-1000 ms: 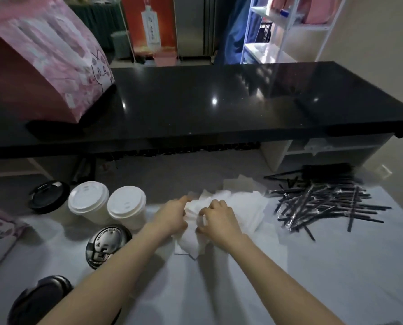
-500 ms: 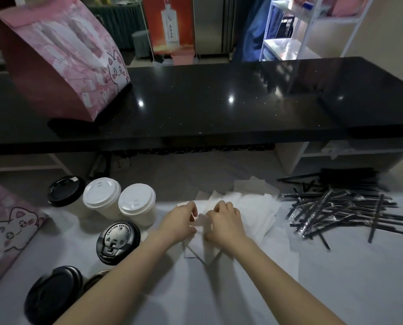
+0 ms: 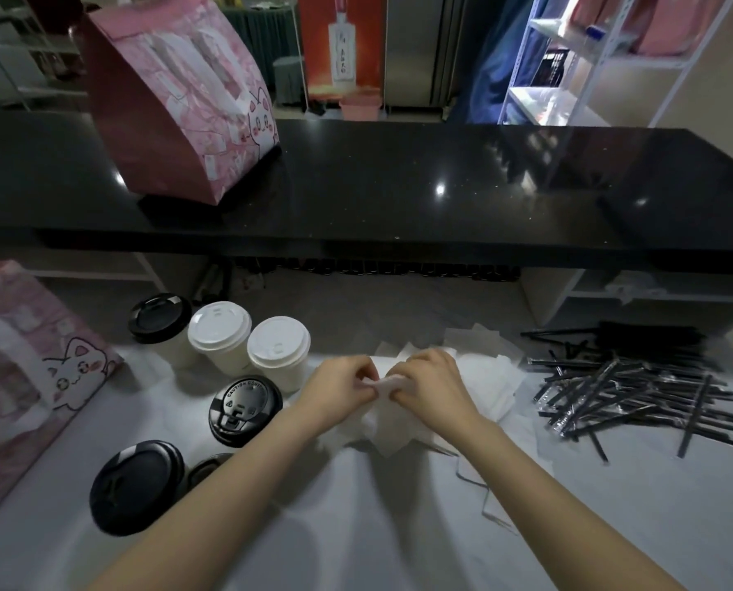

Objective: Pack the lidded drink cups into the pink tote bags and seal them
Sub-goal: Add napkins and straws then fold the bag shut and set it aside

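**Both hands on a napkin sheet; cups not yet bagged**

I am logging from the head view, working outward. Nearest, the front black-lidded cup is standing at the left of the white bench, and a second black-lidded cup is standing just beyond it.

At centre, the left hand and right hand are meeting over the napkin pile. Their fingers are curling in and pinching one napkin sheet from both sides. I am reading this as peeling a single sheet free, since thin sheets cling together.

The flat pink tote bag is lying at the left edge, close to the cups, probably staged for loading. The wrapped straws are lying heaped at the right, well apart from the cups.

Farther back, two white-lidded cups and a third black-lidded cup are standing clustered, touching or nearly so.

Farthest, the upright pink tote bag is standing on the black bench. I cannot tell whether it is filled or sealed.
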Demonstrator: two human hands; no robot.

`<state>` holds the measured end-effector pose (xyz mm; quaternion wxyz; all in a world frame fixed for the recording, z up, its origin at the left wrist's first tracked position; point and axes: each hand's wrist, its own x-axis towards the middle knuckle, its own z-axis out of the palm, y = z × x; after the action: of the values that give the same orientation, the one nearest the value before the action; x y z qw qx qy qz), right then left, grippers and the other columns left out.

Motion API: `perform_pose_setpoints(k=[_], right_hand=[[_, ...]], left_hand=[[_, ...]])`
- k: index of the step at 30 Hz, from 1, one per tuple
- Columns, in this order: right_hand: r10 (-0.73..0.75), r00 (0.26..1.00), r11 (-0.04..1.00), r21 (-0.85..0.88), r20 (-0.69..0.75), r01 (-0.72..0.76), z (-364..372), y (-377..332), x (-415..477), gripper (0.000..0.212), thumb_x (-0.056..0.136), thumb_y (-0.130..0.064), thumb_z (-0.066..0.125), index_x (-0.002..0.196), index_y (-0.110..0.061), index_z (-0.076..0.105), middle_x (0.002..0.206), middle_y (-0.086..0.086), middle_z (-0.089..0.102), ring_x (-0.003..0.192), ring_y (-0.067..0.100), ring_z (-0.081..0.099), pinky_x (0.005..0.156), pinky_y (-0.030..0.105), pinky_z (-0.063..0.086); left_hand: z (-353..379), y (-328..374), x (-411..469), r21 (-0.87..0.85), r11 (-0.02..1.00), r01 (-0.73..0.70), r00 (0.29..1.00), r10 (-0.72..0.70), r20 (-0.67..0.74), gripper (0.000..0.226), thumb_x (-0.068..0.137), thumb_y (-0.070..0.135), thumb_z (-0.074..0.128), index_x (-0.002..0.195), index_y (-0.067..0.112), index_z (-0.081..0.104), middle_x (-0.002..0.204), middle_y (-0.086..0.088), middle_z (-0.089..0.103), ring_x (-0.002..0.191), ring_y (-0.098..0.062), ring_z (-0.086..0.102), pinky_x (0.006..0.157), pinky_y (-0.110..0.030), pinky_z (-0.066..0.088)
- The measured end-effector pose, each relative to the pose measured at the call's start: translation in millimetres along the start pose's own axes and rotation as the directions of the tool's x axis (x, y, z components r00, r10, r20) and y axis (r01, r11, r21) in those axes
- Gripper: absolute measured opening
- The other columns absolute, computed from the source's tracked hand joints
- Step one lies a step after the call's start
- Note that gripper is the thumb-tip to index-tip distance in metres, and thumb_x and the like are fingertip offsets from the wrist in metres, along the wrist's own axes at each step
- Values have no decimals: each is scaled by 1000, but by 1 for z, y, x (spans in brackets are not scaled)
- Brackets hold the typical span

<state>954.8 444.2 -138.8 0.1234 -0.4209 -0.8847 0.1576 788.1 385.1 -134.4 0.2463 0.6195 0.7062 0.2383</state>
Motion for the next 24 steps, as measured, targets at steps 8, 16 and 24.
perform_pose_setpoints(k=[8,16,24], right_hand=[[103,994,949,303,-28,-89,-46,-7,-1,11,80,-20,71,90,-23,73,88,-12,70,89,10,61,68,18,40],[31,996,887,461,-78,8,-82,-65,13,19,78,-21,76,89,-35,70,85,-18,68,84,-4,59,67,18,44],[-208,973,839,493,-97,229,-84,-212,47,12,78,-24,78,88,-25,71,83,-14,68,82,0,61,68,17,48]], left_hand=[[-24,5,-20,-154,987,-39,986,13,-165,20,70,11,74,75,22,58,63,10,56,57,-2,47,55,-17,35],[-84,11,-51,-219,967,-128,932,41,-361,14,79,7,68,83,19,62,71,12,61,70,-4,54,61,-12,39],[-194,-42,-129,-239,954,-183,831,20,-556,23,79,6,69,96,22,66,82,8,69,79,-7,64,72,-27,50]])
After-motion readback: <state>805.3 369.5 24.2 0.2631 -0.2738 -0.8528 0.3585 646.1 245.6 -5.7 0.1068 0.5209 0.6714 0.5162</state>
